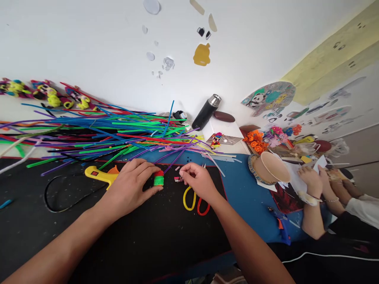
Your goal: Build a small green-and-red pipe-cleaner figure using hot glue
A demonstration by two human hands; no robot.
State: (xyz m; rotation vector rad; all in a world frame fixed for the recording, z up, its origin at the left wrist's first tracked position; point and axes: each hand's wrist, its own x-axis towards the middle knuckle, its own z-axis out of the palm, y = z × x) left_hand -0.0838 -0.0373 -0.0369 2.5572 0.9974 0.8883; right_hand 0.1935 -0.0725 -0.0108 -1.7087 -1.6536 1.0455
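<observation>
My left hand (134, 183) curves its fingers and thumb around a short red and green wound piece (159, 180), apparently of pipe cleaner, just above the black mat (133, 244). Near the mat's middle, my right hand (197, 180) has its thumb and fingertips pinched together; what they hold, if anything, is too small to make out. Beside those fingertips is a small pink-red piece with a shiny part (179, 179). Scissors with one yellow and one red handle loop (189, 198) lie under my right hand. Left of my left hand rests a yellow glue gun (99, 173) with a black cord.
Loose coloured pipe cleaners (118, 130) spread along the wall. Behind stand a black thermos (206, 112) and a small colourful figure (216, 140). To the right are a round container (274, 167), a blue glue gun (282, 227) and a co-worker's hands (310, 179). Finished-looking figures (50, 94) sit far left.
</observation>
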